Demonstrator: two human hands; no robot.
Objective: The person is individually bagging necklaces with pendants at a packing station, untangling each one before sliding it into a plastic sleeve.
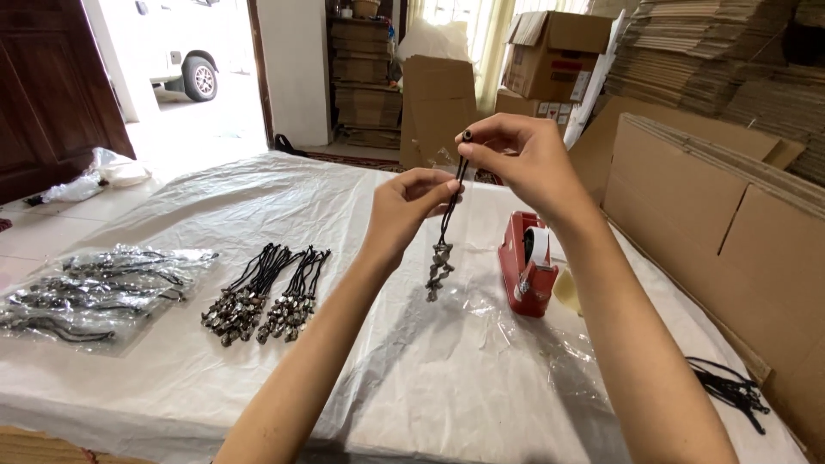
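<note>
Both hands are holding one cord necklace (447, 225) up at the frame's centre: the right hand (520, 159) is pinching its top, the left hand (411, 206) is gripping the cord, pendant dangling above the counter (412, 378). Judging by this, straightening is underway; next it needs laying beside the necklace rows (266, 296) at lower left.

The scene is seen from one head-worn camera, aimed forward and slightly down across the plastic-covered table (258, 206), close to both raised hands, toward stacked cardboard (687, 51)
</note>
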